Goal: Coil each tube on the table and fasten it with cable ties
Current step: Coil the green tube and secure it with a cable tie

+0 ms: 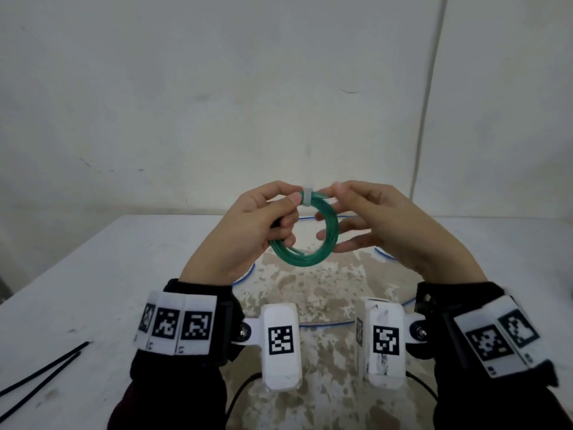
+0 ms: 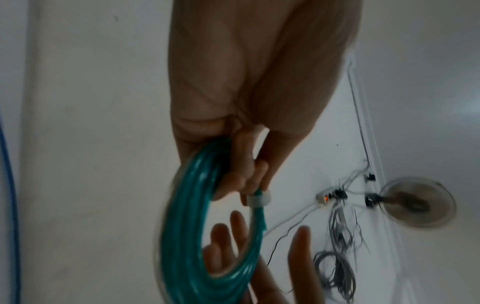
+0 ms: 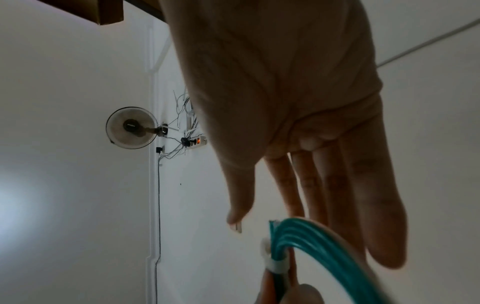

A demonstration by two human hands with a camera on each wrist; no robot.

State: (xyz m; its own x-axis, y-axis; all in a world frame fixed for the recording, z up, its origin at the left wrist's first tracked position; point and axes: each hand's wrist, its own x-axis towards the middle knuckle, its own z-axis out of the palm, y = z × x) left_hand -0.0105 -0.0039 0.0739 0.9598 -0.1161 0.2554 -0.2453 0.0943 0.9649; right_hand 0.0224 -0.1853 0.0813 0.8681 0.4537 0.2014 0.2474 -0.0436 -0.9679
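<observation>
A green tube coil (image 1: 334, 232) is held up above the table. A white cable tie (image 1: 307, 197) wraps its top. My left hand (image 1: 290, 193) grips the coil's left side, with thumb and forefinger pinching right beside the tie. In the left wrist view the curled fingers hold the coil (image 2: 182, 236) just above the tie (image 2: 259, 198). My right hand (image 1: 341, 203) has straight, spread fingers behind the coil's right side, and its thumb tip touches the top next to the tie. The right wrist view shows those fingers behind the coil (image 3: 324, 236) and the tie (image 3: 275, 265).
A clear tube with a blue stripe (image 1: 384, 254) lies in a wide loop on the white table (image 1: 124, 274), under my hands. Two black cable ties (image 1: 40, 373) lie at the front left. A bare wall stands behind the table's far edge.
</observation>
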